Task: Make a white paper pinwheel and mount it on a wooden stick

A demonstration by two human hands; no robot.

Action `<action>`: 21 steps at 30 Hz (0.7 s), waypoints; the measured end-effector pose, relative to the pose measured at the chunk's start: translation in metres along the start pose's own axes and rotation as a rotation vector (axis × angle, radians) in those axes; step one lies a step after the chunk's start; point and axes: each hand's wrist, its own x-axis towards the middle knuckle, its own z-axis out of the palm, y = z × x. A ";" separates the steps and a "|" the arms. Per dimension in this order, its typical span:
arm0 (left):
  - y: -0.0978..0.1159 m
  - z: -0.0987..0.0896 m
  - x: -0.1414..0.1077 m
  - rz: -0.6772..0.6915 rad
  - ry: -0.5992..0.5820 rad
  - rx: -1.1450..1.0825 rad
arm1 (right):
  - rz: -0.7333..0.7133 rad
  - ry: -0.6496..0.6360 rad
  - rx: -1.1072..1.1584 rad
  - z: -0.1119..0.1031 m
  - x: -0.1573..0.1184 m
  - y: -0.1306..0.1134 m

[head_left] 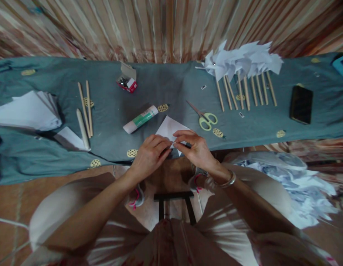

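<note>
hands [197, 147] pinching white paper [167, 128], far corner toward curtain [149, 33]

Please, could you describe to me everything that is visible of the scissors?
The scissors have slim, pointed blades, apparently metal, and two pale green finger loops that look like plastic. They lie on the blue-green cloth, the blades together or nearly so, the tip toward the upper left of the picture. They are to the right of the white paper, touching only the cloth.
</note>
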 end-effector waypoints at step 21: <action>-0.003 -0.001 0.001 -0.046 -0.029 -0.134 | -0.079 0.023 -0.109 -0.001 0.004 -0.004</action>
